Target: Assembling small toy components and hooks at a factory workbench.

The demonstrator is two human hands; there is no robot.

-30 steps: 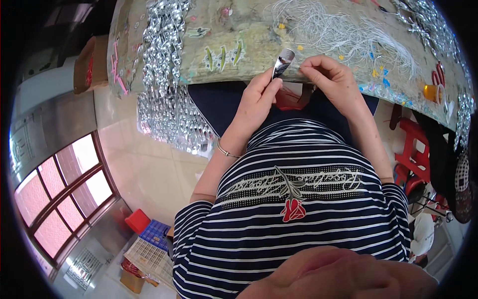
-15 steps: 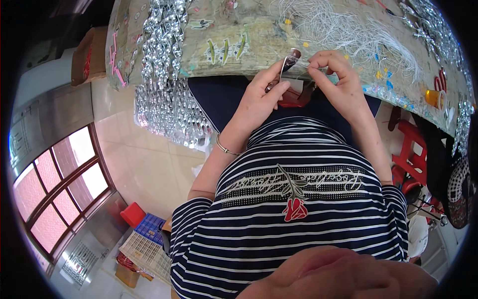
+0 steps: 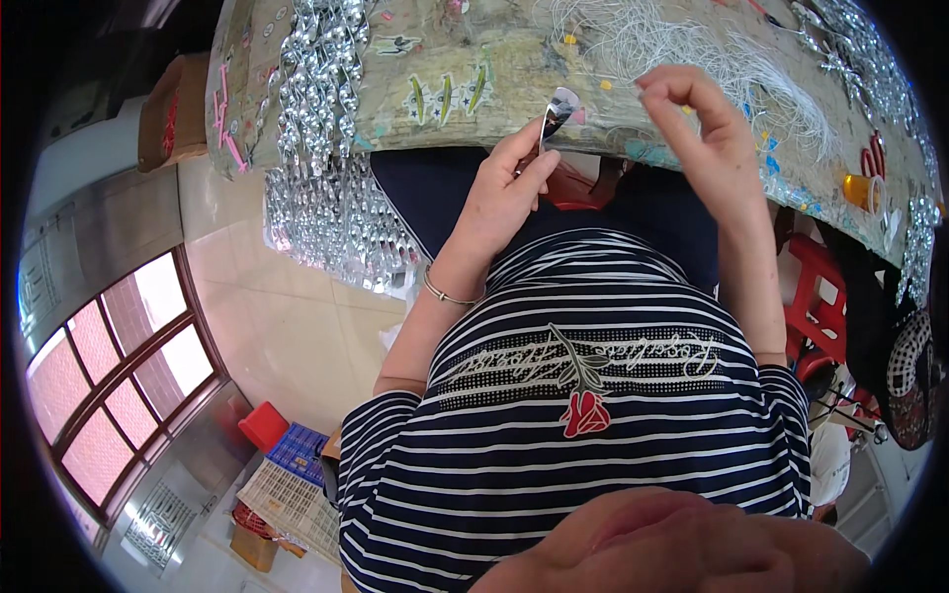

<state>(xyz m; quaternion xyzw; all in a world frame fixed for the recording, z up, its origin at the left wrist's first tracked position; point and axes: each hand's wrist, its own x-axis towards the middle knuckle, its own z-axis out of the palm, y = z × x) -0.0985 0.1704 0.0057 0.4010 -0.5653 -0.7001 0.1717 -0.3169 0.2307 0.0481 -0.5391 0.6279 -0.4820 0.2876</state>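
A wide desk [image 3: 474,59] with a worn, patterned covering fills the top of the view, seen from above by a seated person in a striped shirt. Strings of shiny silver ornaments [image 3: 316,109] drape over its left edge and hang toward the tiled floor. A heap of thin white cords [image 3: 692,49] lies on the desk further right. The left hand [image 3: 504,188] has its grip clenched on one small silver ornament piece [image 3: 560,104], held upright just above the desk's near edge. The right hand [image 3: 707,138] is raised beside it, thumb and forefinger pinched together, probably on a fine cord too thin to see. Holding the piece steady should make threading easier.
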